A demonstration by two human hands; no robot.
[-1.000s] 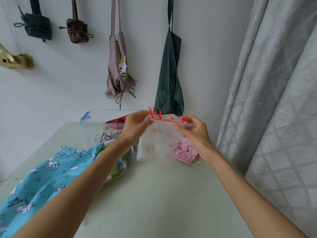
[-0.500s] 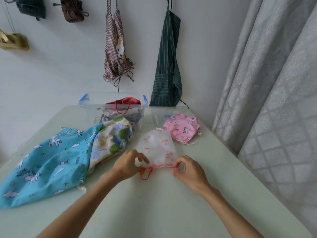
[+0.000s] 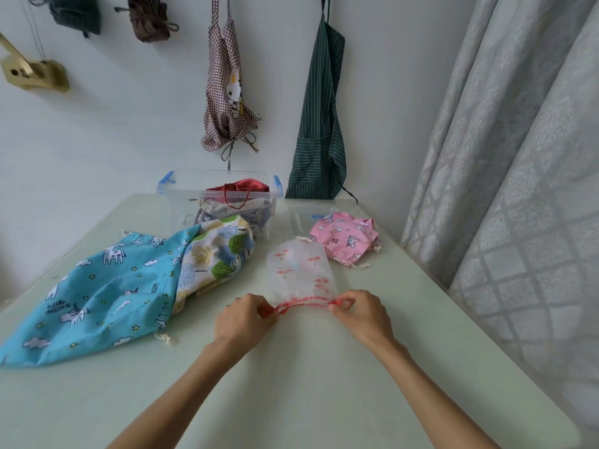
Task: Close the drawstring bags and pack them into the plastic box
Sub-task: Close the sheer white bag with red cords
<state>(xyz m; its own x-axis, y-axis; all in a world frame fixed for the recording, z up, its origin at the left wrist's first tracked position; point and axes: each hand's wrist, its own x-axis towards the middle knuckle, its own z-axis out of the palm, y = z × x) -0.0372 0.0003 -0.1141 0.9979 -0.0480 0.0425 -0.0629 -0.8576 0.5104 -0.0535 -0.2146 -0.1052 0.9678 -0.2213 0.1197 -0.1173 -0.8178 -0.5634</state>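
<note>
Both hands, left hand (image 3: 243, 322) and right hand (image 3: 363, 319), pinch the red drawstring (image 3: 303, 301) of a sheer bag (image 3: 299, 270) lying mid-worktop (image 3: 291, 384), apparently to cinch it shut.

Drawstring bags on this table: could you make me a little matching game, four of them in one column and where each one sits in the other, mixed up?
Bags:
1. white sheer bag
2. pink unicorn bag
3. blue unicorn bag
4. red bag

Places:
A. inside the plastic box
B. spread out at the left of the table
C. flat between both hands, its red cord pinched by the left hand and right hand
D. near the curtain, right of the box

Pairs: 1-C, 2-D, 3-B, 4-A
</note>
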